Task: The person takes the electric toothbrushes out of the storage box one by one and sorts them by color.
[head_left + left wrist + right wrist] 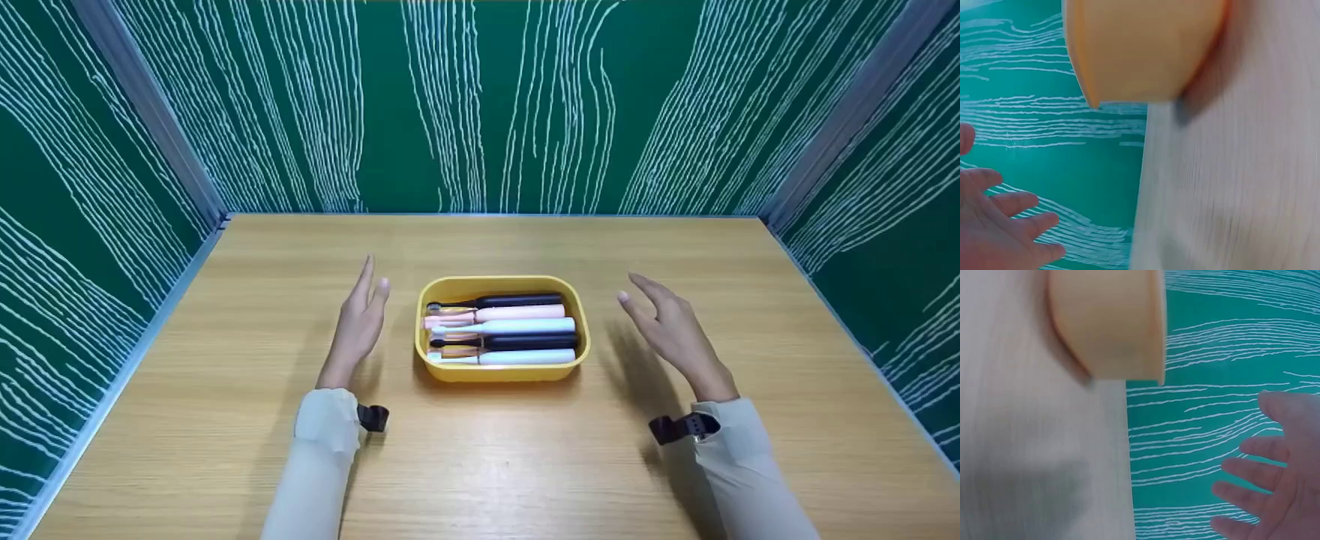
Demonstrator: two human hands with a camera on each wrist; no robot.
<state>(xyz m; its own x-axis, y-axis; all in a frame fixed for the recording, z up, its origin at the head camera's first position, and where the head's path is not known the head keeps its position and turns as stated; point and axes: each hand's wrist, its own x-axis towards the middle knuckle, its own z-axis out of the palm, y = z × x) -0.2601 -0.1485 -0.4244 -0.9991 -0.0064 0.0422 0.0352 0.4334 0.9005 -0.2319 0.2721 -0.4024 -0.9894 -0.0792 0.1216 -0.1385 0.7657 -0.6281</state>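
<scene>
A yellow basket [502,373] stands on the table, with several electric toothbrushes lying side by side in it. Among them are a black toothbrush [525,300], a pink one [525,312], a light blue one [529,326] and a white one [529,357]. To the basket's left, my left hand [358,322] is held apart from it with fingers extended. My right hand [675,334] hovers on the other side, fingers spread and holding nothing. Both wrist views show the basket's outer wall [1140,50] beyond the open palms, tilted by the camera angle.
The wooden table [495,465] extends around the basket on all sides. Green panels [495,105] with wavy white lines wall off the back, left and right, with grey posts [150,105] at the corners. Each wrist wears a dark strapped camera [373,418].
</scene>
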